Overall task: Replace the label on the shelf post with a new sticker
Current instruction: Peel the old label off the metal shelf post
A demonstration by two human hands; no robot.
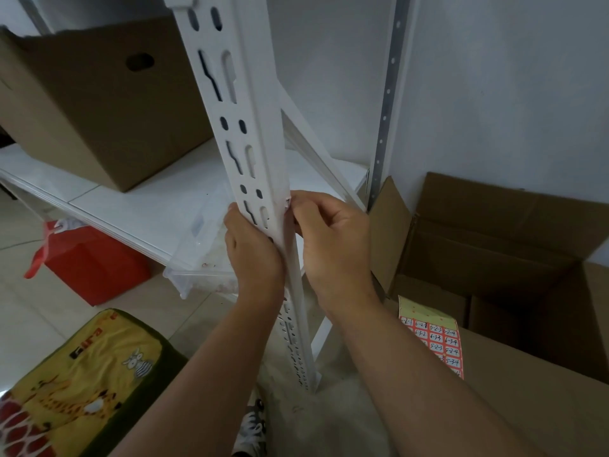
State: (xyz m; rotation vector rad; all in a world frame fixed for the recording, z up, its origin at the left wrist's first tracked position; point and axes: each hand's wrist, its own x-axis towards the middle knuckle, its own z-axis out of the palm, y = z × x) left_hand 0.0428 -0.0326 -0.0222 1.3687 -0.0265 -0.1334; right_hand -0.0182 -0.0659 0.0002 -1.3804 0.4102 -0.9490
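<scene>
- Dim, flat indoor light with a cool grey cast; shadows are soft
- Wide-angle bending: the white slotted metal shelf post (250, 133) leans and bows
- The red plastic bag (89, 258) at mid left is smeared by blur
- Faint glare on the pale floor tiles (19, 225) at the left edge
</scene>
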